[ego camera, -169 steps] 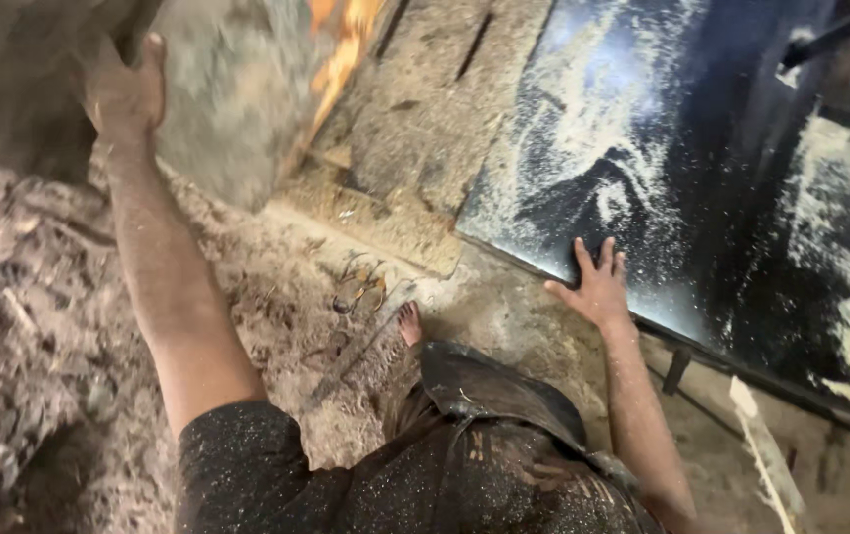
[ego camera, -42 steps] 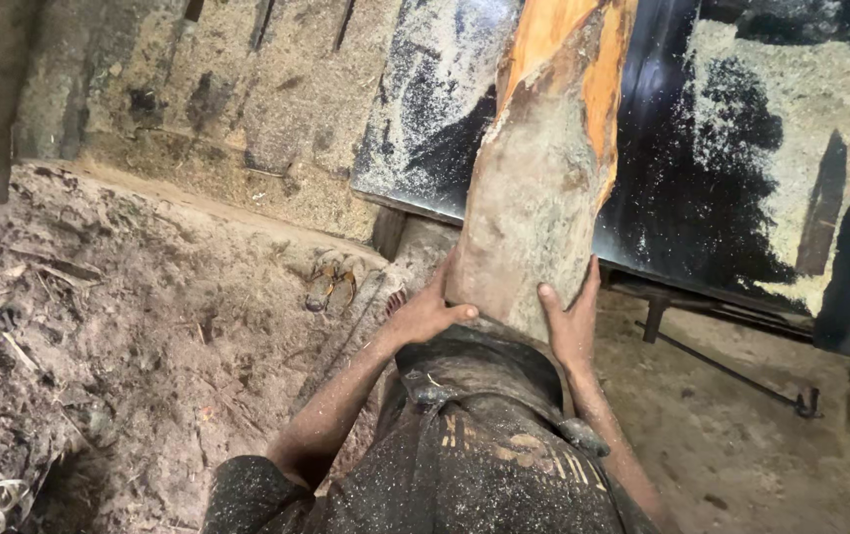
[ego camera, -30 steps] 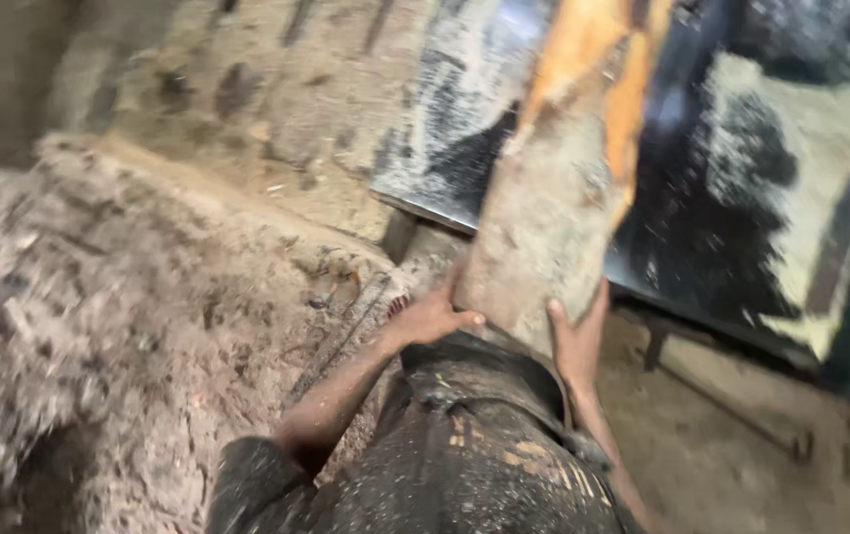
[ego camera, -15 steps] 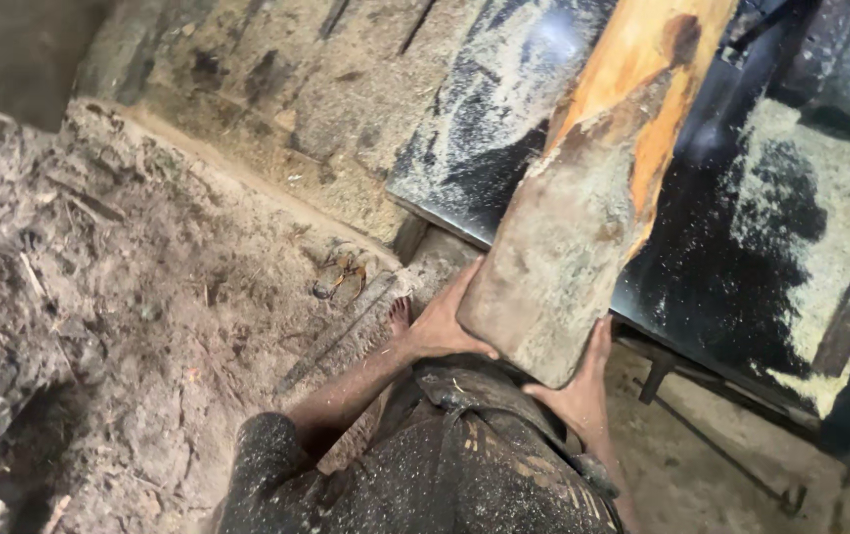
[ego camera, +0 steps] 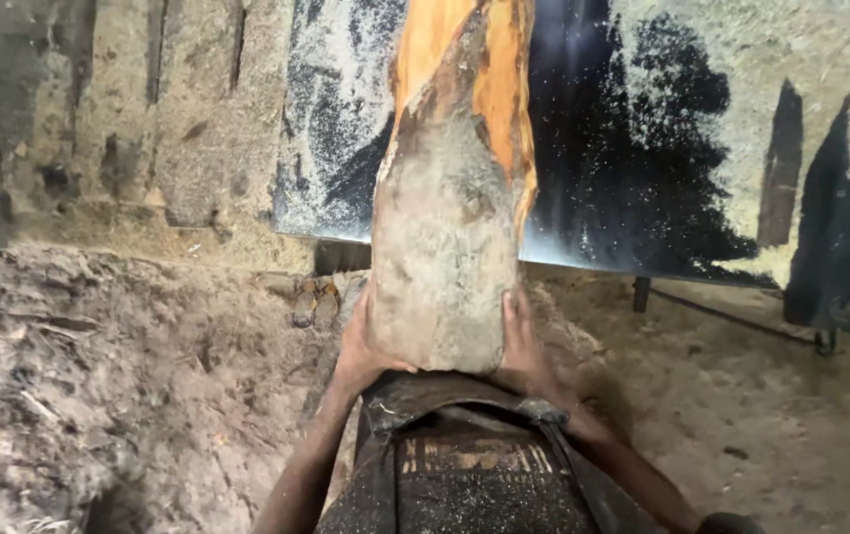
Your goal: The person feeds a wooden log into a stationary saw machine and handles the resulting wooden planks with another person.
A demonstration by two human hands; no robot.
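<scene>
Gripping the log [ego camera: 449, 237] from both sides, your two hands carry it in front of your body, its blunt bark-covered end low at 6 o'clock and its length running up toward 12 o'clock. Your left hand [ego camera: 360, 341] wraps the lower left edge of the log, fingers curled under it, and your right hand [ego camera: 522, 341] presses flat against the lower right edge; both are closed on the wood. The upper part of the log is stripped, showing orange wood. Behind it, from 12 round to 3 o'clock, lies a dark bench [ego camera: 662, 148] heavily dusted with sawdust, and the log's top crosses its near edge. At 9 o'clock a mound of sawdust and shavings [ego camera: 98, 376] covers the floor. A thin metal rod [ego camera: 731, 316] runs under the bench at 3 o'clock, probably part of its frame, though dim light blurs it.
</scene>
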